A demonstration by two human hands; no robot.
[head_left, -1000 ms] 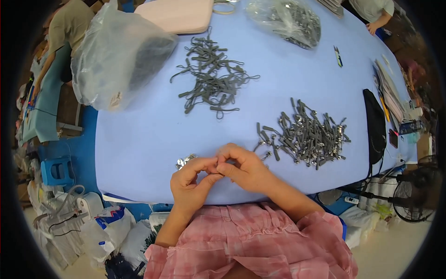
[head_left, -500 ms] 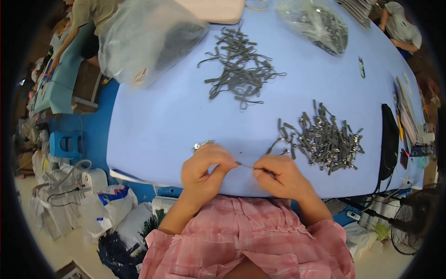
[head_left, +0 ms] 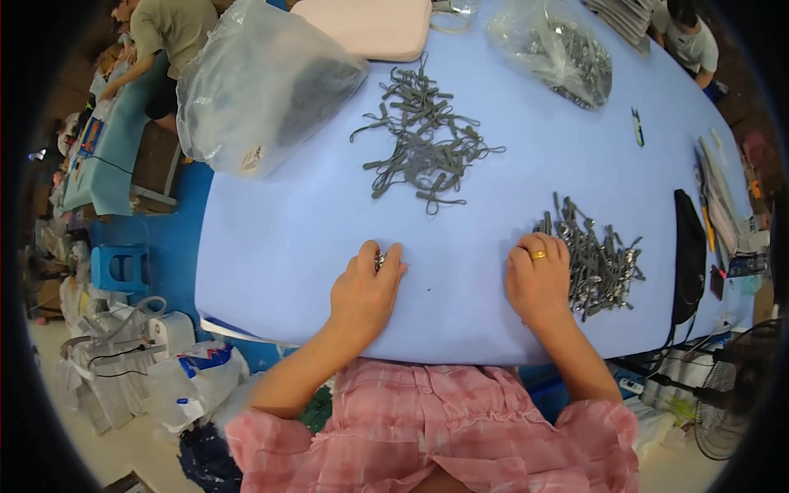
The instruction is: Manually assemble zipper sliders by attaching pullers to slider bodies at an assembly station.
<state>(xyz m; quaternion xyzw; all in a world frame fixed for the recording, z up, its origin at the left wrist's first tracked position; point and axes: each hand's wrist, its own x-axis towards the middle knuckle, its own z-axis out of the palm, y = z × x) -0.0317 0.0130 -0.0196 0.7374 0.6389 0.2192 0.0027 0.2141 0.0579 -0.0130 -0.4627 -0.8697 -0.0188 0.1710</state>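
Note:
My left hand [head_left: 362, 292] rests on the blue table, its fingers curled round small silver metal clasps [head_left: 380, 260] that glint between thumb and fingers. Farther right, my right hand [head_left: 538, 279], a gold ring on one finger, lies at the left edge of a pile of grey cord pulls with silver clasps [head_left: 604, 267]. Its fingers bend down toward the tabletop, and their tips are hidden, so anything in them does not show. Beyond both hands spreads a loose heap of grey looped cord pulls [head_left: 423, 140] without visible metal.
A large translucent bag [head_left: 263, 90] stands at the far left by a pale pink case [head_left: 370, 25]. Another clear bag [head_left: 559, 57] of dark pieces lies far right, near green-handled snips [head_left: 638, 127]. A black pouch [head_left: 689, 255] borders the right edge. Two people work beyond the table.
My hands have come apart from the grey cord they held between them. The left has moved onto the silver clasps, the right over to the edge of the finished-looking clasp pile.

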